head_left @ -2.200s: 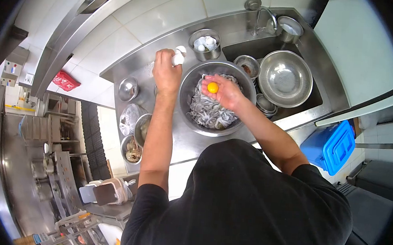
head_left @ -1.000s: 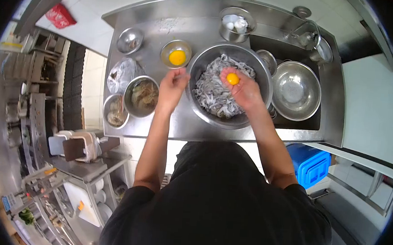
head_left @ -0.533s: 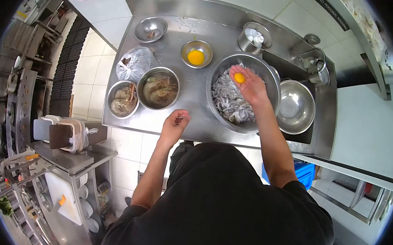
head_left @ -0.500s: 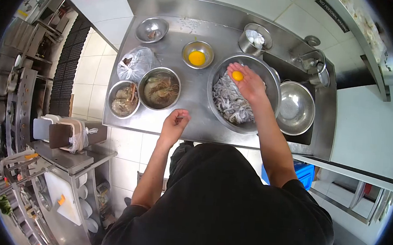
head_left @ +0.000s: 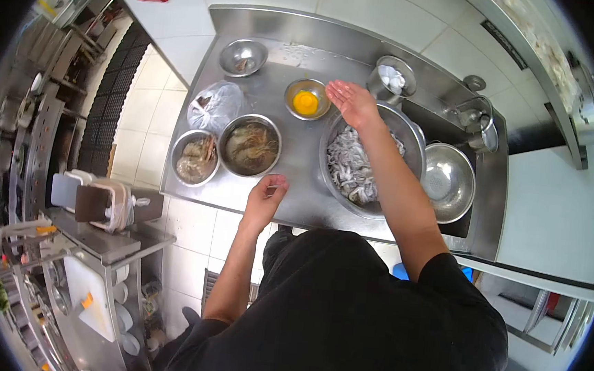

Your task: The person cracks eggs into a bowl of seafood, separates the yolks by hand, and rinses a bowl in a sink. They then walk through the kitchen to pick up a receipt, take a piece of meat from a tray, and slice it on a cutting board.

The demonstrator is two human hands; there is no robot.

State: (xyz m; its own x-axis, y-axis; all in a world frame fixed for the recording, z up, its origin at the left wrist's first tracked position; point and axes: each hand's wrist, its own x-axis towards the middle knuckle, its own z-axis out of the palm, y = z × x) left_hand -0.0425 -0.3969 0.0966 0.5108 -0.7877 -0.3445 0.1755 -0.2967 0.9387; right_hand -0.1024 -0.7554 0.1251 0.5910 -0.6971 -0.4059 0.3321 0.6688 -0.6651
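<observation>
My right hand (head_left: 351,101) is stretched out open, palm up, between the small steel bowl (head_left: 292,90) with egg yolk (head_left: 305,103) in it and the big steel bowl (head_left: 371,215). No yolk shows in the palm. The big bowl holds pale grey seafood strips (head_left: 350,168), and my forearm crosses above it. My left hand (head_left: 267,194) rests at the front edge of the steel counter (head_left: 297,185), fingers curled in, with nothing visible in it. A metal tin of white eggshells (head_left: 392,76) stands just beyond my right hand.
Left of the hands stand a bowl of prawns (head_left: 249,144), a second seafood bowl (head_left: 196,156), a tied plastic bag (head_left: 214,105) and a small bowl (head_left: 242,56). An empty steel bowl (head_left: 447,181) sits in the sink at right, near the tap (head_left: 474,112). Racks stand lower left.
My right hand moved from over the big bowl, yolk in its palm, up-left beside the small yolk bowl; the palm now shows none. My left hand dropped the eggshells and came to the front edge.
</observation>
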